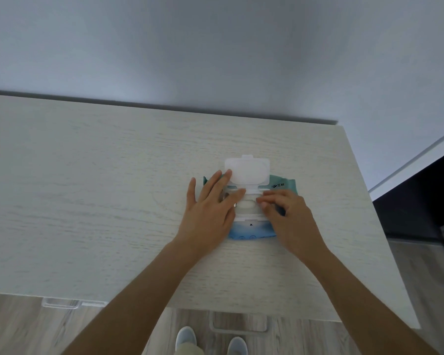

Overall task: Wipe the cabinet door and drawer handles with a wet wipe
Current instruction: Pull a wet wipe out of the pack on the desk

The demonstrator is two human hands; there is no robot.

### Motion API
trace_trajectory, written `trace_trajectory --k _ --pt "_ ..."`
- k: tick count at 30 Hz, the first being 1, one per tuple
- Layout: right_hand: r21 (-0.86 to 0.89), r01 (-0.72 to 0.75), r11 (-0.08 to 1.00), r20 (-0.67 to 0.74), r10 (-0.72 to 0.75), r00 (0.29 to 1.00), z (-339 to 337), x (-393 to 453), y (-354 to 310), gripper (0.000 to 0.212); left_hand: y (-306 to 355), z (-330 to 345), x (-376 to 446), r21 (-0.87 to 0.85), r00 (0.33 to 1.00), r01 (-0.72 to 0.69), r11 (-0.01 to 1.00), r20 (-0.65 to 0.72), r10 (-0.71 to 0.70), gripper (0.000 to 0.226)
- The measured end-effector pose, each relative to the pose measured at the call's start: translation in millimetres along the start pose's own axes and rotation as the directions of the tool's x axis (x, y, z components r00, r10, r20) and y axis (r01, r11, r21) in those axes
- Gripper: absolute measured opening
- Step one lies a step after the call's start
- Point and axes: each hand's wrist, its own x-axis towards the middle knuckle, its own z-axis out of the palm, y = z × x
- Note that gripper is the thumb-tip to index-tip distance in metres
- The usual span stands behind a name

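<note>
A teal and blue pack of wet wipes lies on the pale wood cabinet top, its white flip lid standing open. My left hand lies flat on the pack's left side with straight fingers, holding it down. My right hand is on the right side, its curled fingertips at the white wipe in the opening. Two clear handles stick out below the cabinet's front edge, one at the left and one in the middle.
A white wall rises behind the cabinet. Dark furniture stands to the right of the cabinet's right edge. Grey wood floor and my two shoes show below the front edge.
</note>
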Motion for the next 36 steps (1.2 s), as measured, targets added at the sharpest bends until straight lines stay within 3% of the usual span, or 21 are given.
trace_trajectory --k 3,9,16,24,26,29,36 --pt "-0.069 0.081 0.994 -0.037 -0.084 0.996 2.1 -7.2 8.0 0.016 -3.6 6.9 -3.5 -0.013 0.998 -0.033 0.999 -0.051 0.032 0.046" --pt "-0.260 0.207 0.943 -0.111 -0.243 0.964 15.5 -0.8 4.8 0.015 -6.9 7.8 -6.2 -0.133 1.000 -0.004 0.991 -0.011 0.003 0.054" --pt "-0.230 0.238 0.944 -0.014 -0.247 0.969 19.7 15.5 -0.2 0.006 -12.2 10.6 -2.5 -0.233 0.998 -0.010 0.972 -0.061 -0.004 0.060" --pt "-0.484 0.375 0.791 0.193 -0.321 0.927 20.1 18.8 -1.6 0.004 -11.9 13.9 -2.7 -0.238 0.993 -0.035 0.971 -0.120 0.007 0.054" --pt "-0.515 0.380 0.768 0.216 -0.313 0.925 21.1 18.0 -1.0 0.015 -11.9 14.6 -3.1 -0.230 0.990 -0.045 0.972 -0.138 0.013 0.053" --pt "-0.454 0.359 0.816 0.226 -0.284 0.932 18.0 18.4 -2.4 0.023 -12.1 14.4 -3.7 -0.218 0.990 -0.044 0.975 -0.144 0.013 0.053" --pt "-0.403 0.358 0.842 0.349 -0.220 0.911 8.0 23.4 -6.8 0.013 -11.4 13.0 -3.5 -0.220 0.989 -0.051 0.974 -0.147 0.019 0.052"
